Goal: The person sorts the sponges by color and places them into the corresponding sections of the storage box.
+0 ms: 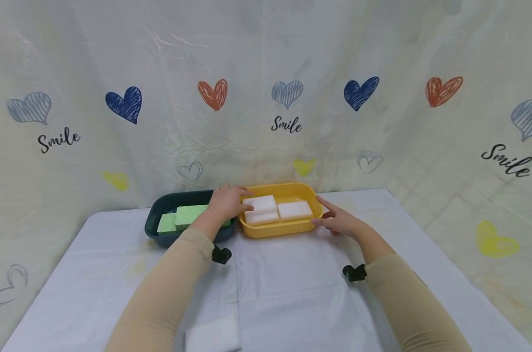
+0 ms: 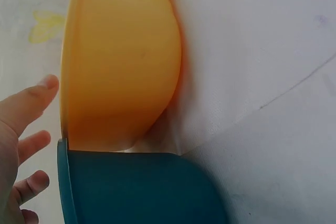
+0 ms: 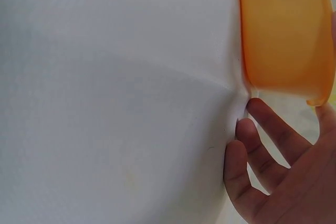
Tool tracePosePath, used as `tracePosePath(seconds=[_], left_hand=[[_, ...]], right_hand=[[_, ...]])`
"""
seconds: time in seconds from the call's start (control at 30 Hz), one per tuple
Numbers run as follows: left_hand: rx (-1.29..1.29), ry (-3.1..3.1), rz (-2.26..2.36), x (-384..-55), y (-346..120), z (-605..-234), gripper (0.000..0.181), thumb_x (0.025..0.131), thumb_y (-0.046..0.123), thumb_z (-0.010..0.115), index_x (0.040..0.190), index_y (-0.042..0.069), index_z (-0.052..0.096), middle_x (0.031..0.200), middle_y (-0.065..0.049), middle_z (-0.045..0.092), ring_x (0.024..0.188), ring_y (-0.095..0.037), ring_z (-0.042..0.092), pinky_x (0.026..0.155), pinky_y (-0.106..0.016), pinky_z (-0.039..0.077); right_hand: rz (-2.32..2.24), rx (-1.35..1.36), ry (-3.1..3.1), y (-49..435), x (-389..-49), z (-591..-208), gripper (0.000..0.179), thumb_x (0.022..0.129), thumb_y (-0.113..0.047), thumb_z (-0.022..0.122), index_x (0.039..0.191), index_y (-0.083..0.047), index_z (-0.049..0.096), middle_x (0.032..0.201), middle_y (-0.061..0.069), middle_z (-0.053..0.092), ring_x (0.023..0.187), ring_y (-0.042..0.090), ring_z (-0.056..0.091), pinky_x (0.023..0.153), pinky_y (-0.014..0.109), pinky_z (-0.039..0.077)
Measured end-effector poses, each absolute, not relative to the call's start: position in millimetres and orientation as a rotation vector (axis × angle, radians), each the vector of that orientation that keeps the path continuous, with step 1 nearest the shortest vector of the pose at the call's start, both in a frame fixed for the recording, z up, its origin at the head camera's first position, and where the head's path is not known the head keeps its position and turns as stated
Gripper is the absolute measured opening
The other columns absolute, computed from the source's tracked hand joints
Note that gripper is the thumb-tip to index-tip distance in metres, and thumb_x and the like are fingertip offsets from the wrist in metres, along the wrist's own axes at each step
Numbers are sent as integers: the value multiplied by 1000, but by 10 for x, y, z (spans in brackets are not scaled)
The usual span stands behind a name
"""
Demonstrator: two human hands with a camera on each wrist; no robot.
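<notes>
A yellow tray [image 1: 283, 229] holds several white sponges [image 1: 294, 210] near the back of the table. Beside its left end, touching it, stands a dark green tray [image 1: 158, 234] with pale green blocks [image 1: 188, 215] in it. My left hand [image 1: 226, 201] hovers over the rims where the trays meet, thumb toward the white sponges; in the left wrist view its fingers [image 2: 34, 142] are spread and grip nothing. At the yellow tray's right end, my right hand [image 1: 339, 221] touches the rim with extended fingers. Its lower fingers [image 3: 247, 129] lie close to the tablecloth.
Another white block [image 1: 214, 335] lies at the table's front edge, partly cut off. White cloth [image 1: 292, 293] with a seam covers the table. Behind it hangs a pale sheet [image 1: 248, 49] printed with hearts.
</notes>
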State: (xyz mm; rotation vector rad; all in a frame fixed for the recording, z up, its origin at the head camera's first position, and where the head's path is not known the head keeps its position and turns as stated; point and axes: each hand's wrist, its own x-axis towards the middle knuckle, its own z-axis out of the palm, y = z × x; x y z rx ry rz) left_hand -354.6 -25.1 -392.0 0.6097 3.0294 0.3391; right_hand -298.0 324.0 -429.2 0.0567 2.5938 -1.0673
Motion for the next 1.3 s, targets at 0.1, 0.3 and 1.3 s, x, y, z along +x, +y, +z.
tracePosePath(seconds=[0.1,0.3,1.3], left_hand=[[614,3033,340,-3493,-287,-3894,55,90,53,68,141,35,57,146,3,52,131,-33,42,110,-52,31],[638,3051,389,-3361,-378,-3828,57,89,54,68,142,35,56,147,4,51,131,-32,43,110,-51,31],[664,2988,587,-2046,-1175,-3982,52,81,51,78,130,36,67,132,13,62,116,-19,52,99,-45,39]], right_hand=[[-1065,54,2597,3238,-2981,-4296,105,80,-65,71,159,-40,7,135,20,50,95,27,55,80,33,51],[-1063,26,2601,3232,-2984,-4292,104,82,-63,70,160,-37,6,136,22,50,95,27,56,80,35,52],[-1037,23,2606,3242,-3014,-4312,105,82,-65,69,160,-36,4,136,23,49,97,28,55,80,34,52]])
